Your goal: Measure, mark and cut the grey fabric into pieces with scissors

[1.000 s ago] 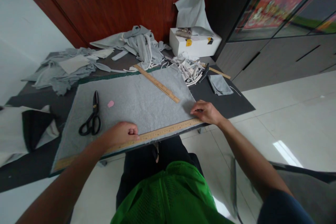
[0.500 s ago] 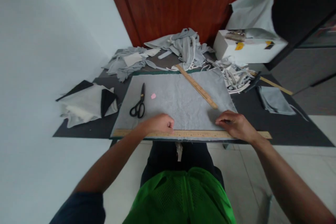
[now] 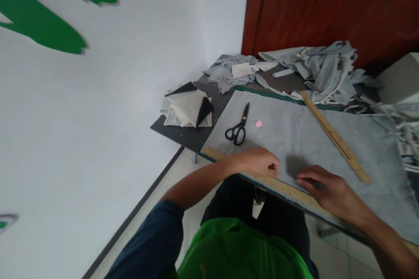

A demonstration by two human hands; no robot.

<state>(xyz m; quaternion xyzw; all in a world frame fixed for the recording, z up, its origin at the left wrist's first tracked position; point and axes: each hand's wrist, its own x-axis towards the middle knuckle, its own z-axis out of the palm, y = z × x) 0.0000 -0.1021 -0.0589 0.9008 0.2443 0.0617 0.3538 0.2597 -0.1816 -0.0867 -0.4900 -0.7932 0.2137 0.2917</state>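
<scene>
A grey fabric sheet (image 3: pixel 294 135) lies flat on a green cutting mat on the dark table. Along its near edge runs a long wooden ruler (image 3: pixel 284 188). My left hand (image 3: pixel 258 162) rests curled on the ruler and fabric, fingers closed. My right hand (image 3: pixel 330 189) lies just to its right, fingers spread flat on the ruler and cloth. Black scissors (image 3: pixel 238 129) and a small pink chalk piece (image 3: pixel 258 124) sit on the fabric beyond my left hand. A second wooden ruler (image 3: pixel 334 136) lies diagonally across the fabric.
Heaps of grey fabric scraps (image 3: pixel 324 67) cover the table's back. A folded white and black cloth pile (image 3: pixel 188 107) sits at the table's left corner. White strips (image 3: pixel 406 133) lie at the right. A white wall stands left, a wooden door behind.
The view has swung left, shifting the table to the right. My right hand has slid left along the ruler, closer to my left hand, which stays on the ruler.
</scene>
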